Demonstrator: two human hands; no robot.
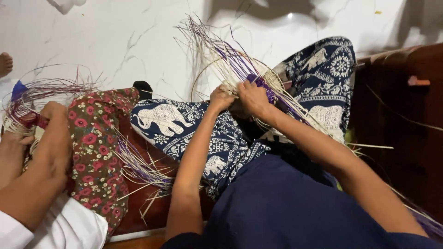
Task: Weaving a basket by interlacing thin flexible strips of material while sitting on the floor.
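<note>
A half-woven piece of pale and purple reed strips [258, 80] rests over my lap, its loose ends fanning up and to the left. My left hand [220, 98] pinches the pale strips at its near edge. My right hand [253, 97] grips the woven part right beside it, fingers closed over the purple strands. Both hands touch the weave and nearly touch each other. My legs wear blue trousers with white elephant print [194, 133].
At the left a co-worker's hands [48, 133] hold another weave of pale and reddish strips [27, 99] over a floral-print leg [94, 152]. Loose strips [138, 168] lie between us. A dark wooden seat edge [401, 106] runs along the right; white marbled floor [115, 37] lies beyond.
</note>
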